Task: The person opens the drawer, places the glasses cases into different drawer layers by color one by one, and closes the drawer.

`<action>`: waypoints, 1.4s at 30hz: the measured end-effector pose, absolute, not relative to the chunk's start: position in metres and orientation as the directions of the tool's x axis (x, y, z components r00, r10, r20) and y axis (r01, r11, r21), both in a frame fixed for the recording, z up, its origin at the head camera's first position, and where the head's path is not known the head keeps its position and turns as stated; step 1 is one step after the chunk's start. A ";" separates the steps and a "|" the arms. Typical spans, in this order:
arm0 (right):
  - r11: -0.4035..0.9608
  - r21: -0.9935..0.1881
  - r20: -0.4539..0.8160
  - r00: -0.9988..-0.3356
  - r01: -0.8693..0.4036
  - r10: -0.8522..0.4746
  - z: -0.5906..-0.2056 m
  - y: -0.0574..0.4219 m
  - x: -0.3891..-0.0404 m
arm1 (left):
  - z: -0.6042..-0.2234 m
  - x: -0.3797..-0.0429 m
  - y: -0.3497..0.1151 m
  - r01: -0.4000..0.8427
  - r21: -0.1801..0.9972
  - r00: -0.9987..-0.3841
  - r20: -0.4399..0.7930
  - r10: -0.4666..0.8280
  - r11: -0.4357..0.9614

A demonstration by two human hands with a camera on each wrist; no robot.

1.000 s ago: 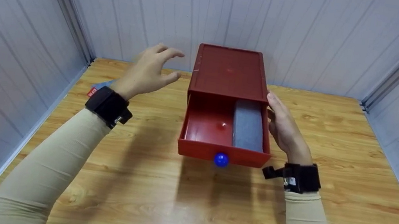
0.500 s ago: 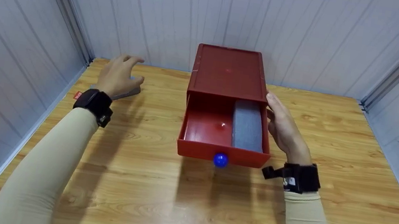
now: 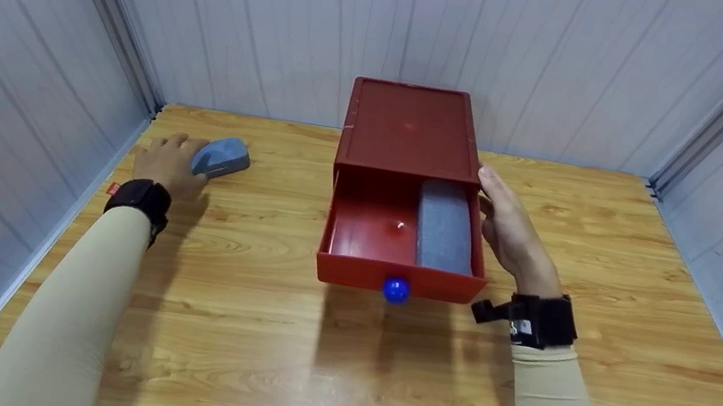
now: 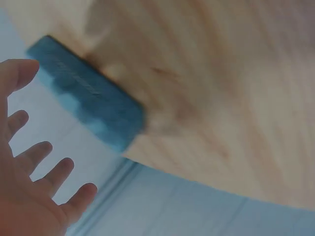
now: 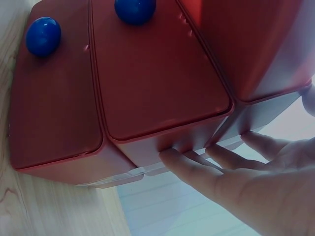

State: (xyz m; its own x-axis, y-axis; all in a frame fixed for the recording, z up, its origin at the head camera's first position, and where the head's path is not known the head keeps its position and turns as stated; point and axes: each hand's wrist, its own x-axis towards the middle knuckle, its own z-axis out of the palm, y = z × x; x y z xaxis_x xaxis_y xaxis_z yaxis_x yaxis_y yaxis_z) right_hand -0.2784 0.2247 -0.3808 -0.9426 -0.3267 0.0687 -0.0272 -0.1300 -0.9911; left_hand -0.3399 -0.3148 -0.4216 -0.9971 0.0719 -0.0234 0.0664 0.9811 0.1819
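Note:
My left hand (image 3: 168, 163) is low at the far left of the table, beside a blue-grey block (image 3: 222, 156) with rounded ends. In the left wrist view its fingers are spread, and the thumb overlaps one end of the block (image 4: 88, 93). A red drawer cabinet (image 3: 410, 128) stands at the middle back, its top drawer (image 3: 358, 273) pulled out by a blue round knob (image 3: 396, 290). Inside, along the right wall, lies a grey-blue block (image 3: 445, 230). My right hand (image 3: 512, 229) rests its extended fingertips against the cabinet's right side.
Two lower drawers (image 5: 157, 73) are closed, each with a blue knob (image 5: 43, 36). A small red tag (image 3: 113, 188) shows beside my left wrist. Pale panel walls (image 3: 273, 25) bound the wooden table (image 3: 226, 340) at the back and sides.
My left hand has moved left and down, from near the cabinet to beside the blue-grey block, which now shows more fully. My right hand has stayed on the cabinet.

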 end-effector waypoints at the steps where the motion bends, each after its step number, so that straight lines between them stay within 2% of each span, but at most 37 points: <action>1: -0.129 -0.991 0.071 -0.943 -0.030 -0.325 -0.381 0.225 -0.278 | -0.425 -0.338 -0.318 0.059 0.185 -0.997 -0.035 0.066 0.981; 8: -0.136 -0.990 0.084 -0.940 -0.041 -0.331 -0.381 0.227 -0.277 | -0.442 -0.330 -0.328 0.035 0.192 -0.995 -0.089 0.053 0.981; 22: -0.161 -0.986 0.089 -0.941 -0.037 -0.328 -0.379 0.227 -0.275 | -0.448 -0.322 -0.321 0.082 0.175 -0.997 0.010 0.082 0.981; 33: -0.151 -0.986 0.114 -0.936 -0.066 -0.333 -0.380 0.228 -0.276 | -0.452 -0.316 -0.320 0.092 0.309 -0.996 0.023 0.089 0.947; 42: -0.142 -0.988 0.111 -0.936 -0.067 -0.334 -0.380 0.228 -0.276 | -0.455 -0.306 -0.316 0.075 0.359 -0.997 0.002 0.079 0.930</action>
State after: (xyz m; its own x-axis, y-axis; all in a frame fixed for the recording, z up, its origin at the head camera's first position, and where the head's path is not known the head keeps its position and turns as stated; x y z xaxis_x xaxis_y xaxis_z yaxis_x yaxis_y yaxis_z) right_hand -0.2764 0.2283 -0.3798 -0.9359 -0.3343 0.1112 -0.0667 -0.1418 -0.9876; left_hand -0.3060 -0.3157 -0.4554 -0.9968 0.0794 0.0025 0.0750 0.9305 0.3586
